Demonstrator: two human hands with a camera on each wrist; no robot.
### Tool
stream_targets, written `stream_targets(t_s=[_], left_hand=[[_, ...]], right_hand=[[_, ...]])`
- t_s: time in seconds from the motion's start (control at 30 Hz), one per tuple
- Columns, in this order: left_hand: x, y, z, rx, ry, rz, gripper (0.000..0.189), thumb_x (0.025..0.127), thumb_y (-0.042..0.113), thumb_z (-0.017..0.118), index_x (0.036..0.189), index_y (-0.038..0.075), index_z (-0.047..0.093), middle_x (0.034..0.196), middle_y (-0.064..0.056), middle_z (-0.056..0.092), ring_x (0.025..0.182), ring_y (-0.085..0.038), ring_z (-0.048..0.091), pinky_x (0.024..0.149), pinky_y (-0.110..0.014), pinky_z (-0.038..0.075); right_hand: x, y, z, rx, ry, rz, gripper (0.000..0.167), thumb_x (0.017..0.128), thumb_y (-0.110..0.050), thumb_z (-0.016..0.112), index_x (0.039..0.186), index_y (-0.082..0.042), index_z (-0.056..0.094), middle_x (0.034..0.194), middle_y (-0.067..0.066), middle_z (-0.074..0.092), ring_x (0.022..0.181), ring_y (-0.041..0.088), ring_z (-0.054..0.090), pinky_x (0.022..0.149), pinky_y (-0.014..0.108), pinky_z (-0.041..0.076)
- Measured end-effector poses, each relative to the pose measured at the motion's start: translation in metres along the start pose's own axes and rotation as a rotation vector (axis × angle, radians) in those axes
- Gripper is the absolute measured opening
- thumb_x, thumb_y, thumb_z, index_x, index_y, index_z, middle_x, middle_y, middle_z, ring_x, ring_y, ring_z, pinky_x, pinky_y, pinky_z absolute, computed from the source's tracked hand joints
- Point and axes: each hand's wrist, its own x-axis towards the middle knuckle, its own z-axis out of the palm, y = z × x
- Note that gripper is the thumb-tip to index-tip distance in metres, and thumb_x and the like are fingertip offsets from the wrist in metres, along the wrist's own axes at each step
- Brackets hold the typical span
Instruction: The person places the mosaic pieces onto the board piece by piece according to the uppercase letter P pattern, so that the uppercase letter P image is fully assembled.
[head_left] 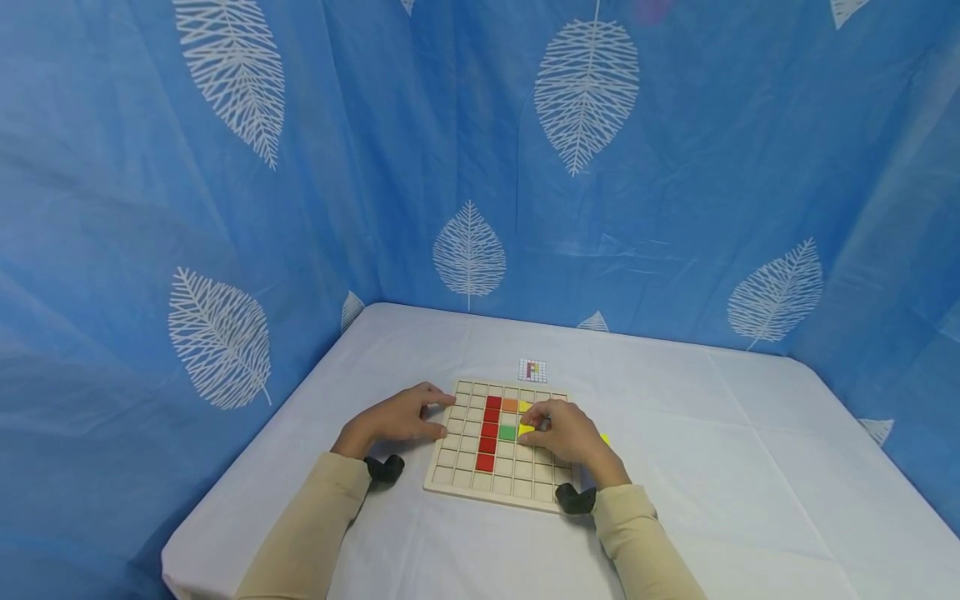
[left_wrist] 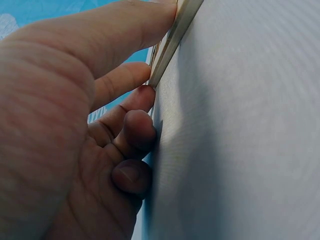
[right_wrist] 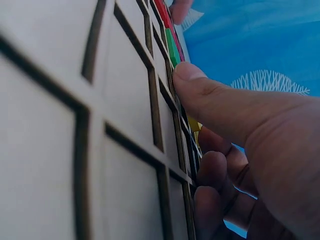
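Observation:
A pale wooden grid board [head_left: 461,479] lies on the table. It bears a column of several red tiles [head_left: 487,445], an orange tile [head_left: 510,406] and a green tile [head_left: 507,432]. My right hand [head_left: 566,432] is over the board's right half, thumb and index finger pinching a yellow tile [head_left: 527,430] beside the green one. Just above it, another yellow tile [head_left: 524,407] shows partly behind the fingers. My left hand [head_left: 401,415] touches the board's left edge with thumb and index fingertip spread apart; its other fingers bend loosely in the left wrist view.
A small printed card [head_left: 532,371] with a coloured grid lies behind the board. More yellow [head_left: 605,438] shows just right of my right hand, mostly hidden by it. White cloth covers the table [head_left: 735,467]; a blue leaf-patterned curtain [head_left: 660,208] hangs around its back and left side.

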Motion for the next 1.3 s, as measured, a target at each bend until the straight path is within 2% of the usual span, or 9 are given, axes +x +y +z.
stream_targets(t_s=[0.37, 0.63, 0.9, 1.07, 1.3], left_hand=[[-0.0011, 0.0007, -0.0002, 0.007, -0.005, 0.006, 0.059, 0.083, 0.033, 0.081, 0.138, 0.025, 0.063, 0.127, 0.003, 0.055, 0.103, -0.018, 0.049, 0.089, -0.036, 0.045], [0.0001, -0.0006, -0.0003, 0.008, -0.010, 0.015, 0.059, 0.084, 0.032, 0.080, 0.139, 0.024, 0.061, 0.128, 0.002, 0.055, 0.101, -0.017, 0.049, 0.085, -0.035, 0.044], [0.0001, 0.0006, -0.0017, 0.004, -0.009, 0.012, 0.059, 0.084, 0.032, 0.080, 0.139, 0.024, 0.061, 0.128, 0.002, 0.055, 0.102, -0.017, 0.049, 0.088, -0.035, 0.044], [0.0005, 0.0014, -0.0017, 0.007, -0.003, 0.016, 0.059, 0.084, 0.032, 0.081, 0.139, 0.023, 0.062, 0.126, 0.002, 0.055, 0.100, -0.017, 0.049, 0.085, -0.035, 0.044], [0.0001, 0.0009, -0.0011, 0.010, -0.006, 0.021, 0.059, 0.084, 0.032, 0.080, 0.139, 0.023, 0.062, 0.126, 0.002, 0.055, 0.100, -0.017, 0.049, 0.086, -0.035, 0.044]], right_hand=[[-0.0008, -0.0038, -0.0004, -0.009, -0.022, 0.017, 0.016, 0.079, -0.026, 0.085, 0.093, -0.026, 0.076, 0.085, -0.010, 0.063, 0.076, 0.010, 0.055, 0.070, 0.032, 0.044], [-0.0015, -0.0046, -0.0007, 0.010, -0.025, 0.055, 0.018, 0.078, -0.027, 0.086, 0.094, -0.027, 0.077, 0.086, -0.009, 0.065, 0.078, 0.010, 0.056, 0.070, 0.031, 0.045], [-0.0012, -0.0069, -0.0027, 0.037, -0.015, 0.065, 0.018, 0.077, -0.026, 0.087, 0.093, -0.025, 0.079, 0.086, -0.009, 0.067, 0.077, 0.011, 0.056, 0.067, 0.030, 0.045], [-0.0014, -0.0082, -0.0031, 0.038, -0.024, 0.066, 0.018, 0.077, -0.025, 0.088, 0.093, -0.025, 0.079, 0.085, -0.009, 0.066, 0.076, 0.012, 0.055, 0.065, 0.031, 0.045], [-0.0018, -0.0088, -0.0029, 0.017, -0.040, 0.080, 0.023, 0.076, -0.027, 0.088, 0.097, -0.025, 0.078, 0.085, -0.009, 0.064, 0.077, 0.011, 0.057, 0.068, 0.031, 0.045]])
